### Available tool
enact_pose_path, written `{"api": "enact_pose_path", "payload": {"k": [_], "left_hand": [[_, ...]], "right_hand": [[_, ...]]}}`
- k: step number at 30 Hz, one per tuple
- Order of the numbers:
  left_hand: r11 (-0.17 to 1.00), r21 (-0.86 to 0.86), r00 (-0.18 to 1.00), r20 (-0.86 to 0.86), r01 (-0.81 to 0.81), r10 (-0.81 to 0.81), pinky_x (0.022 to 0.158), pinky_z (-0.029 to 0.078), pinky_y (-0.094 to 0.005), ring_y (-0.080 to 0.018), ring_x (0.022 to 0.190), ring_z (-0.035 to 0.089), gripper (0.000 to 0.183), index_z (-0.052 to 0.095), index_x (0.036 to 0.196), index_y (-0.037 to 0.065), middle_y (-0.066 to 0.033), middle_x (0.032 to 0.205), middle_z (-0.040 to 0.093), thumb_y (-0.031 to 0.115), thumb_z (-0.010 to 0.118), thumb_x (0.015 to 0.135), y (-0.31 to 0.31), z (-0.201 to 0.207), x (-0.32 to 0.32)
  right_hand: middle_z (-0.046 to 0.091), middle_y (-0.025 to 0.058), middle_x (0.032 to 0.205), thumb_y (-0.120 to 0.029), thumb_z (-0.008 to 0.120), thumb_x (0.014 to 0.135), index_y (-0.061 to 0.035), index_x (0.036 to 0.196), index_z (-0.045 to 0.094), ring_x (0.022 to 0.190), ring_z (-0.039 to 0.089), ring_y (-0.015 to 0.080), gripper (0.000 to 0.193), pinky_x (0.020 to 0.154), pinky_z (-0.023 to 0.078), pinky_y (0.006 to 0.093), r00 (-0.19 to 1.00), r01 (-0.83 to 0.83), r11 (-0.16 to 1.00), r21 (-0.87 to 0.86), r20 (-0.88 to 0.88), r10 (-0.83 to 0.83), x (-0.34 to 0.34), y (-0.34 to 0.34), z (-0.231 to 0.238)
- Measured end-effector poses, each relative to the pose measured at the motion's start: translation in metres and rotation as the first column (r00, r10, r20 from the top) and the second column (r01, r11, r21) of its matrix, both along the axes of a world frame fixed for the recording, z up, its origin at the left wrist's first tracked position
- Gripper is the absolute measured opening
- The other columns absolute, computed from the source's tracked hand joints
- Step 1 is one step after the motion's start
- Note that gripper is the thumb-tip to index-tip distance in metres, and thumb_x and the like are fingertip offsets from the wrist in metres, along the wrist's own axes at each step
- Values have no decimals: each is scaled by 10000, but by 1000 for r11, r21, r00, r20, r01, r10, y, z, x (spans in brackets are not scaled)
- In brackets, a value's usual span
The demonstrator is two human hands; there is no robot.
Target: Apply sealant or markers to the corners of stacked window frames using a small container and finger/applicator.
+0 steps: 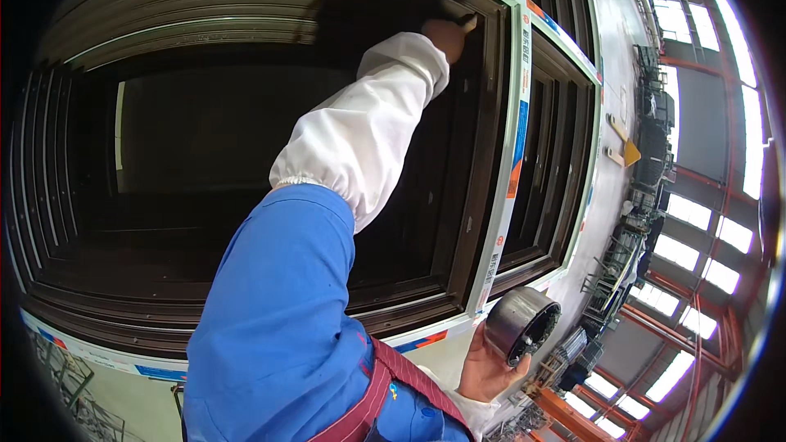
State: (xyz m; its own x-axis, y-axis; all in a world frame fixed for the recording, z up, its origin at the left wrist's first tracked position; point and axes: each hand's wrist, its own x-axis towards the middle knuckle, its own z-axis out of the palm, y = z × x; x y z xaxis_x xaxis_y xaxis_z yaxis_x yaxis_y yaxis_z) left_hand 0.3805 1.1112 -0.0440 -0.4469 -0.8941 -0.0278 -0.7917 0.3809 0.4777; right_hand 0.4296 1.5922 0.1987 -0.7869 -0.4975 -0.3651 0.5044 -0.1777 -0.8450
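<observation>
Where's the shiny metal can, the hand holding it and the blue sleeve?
Metal can (509, 317), head view: outer side wall.
Right hand (485, 374), head view: its middle.
Blue sleeve (277, 278), head view: middle of fabric.

Two hands (485, 370), one metal can (509, 321), one small tan tool (470, 24).

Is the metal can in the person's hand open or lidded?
Open: the can has no lid across its mouth, and its dark inside shows. How full, I cannot tell.
</observation>
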Motion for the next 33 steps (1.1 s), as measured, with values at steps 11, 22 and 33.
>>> {"api": "enact_pose_path", "payload": {"k": [11,22,33], "left_hand": [[975,196,940,-340,103,-31,824,490,-447,-350,973,620,559,340,1408,234,-171,1084,636,119,412,866,6,12,10],[969,230,914,-406,92,10,837,484,-433,-326,1004,610,768,232,1455,289,-150,1108,626,90,518,770,10,6,19],[992,-63,969,-231,-106,89,664,524,-410,-266,793,677,301,627,1090,111,-100,862,694,206,387,936,13,10,-8]], "right_hand": [[541,153,1274,-405,621,826,-92,1299,491,1174,513,325,581,1029,404,468,1000,6,1000,8,-9,-6,9,1,1],[533,165,1277,-386,633,815,-89,1306,476,1168,513,340,596,1029,401,485,1000,11,1000,13,-4,-11,11,-13,-1],[524,167,1285,-381,634,813,-94,1315,464,1166,516,345,603,1024,408,490,1000,26,1000,10,-18,-26,9,-15,-4]]}}
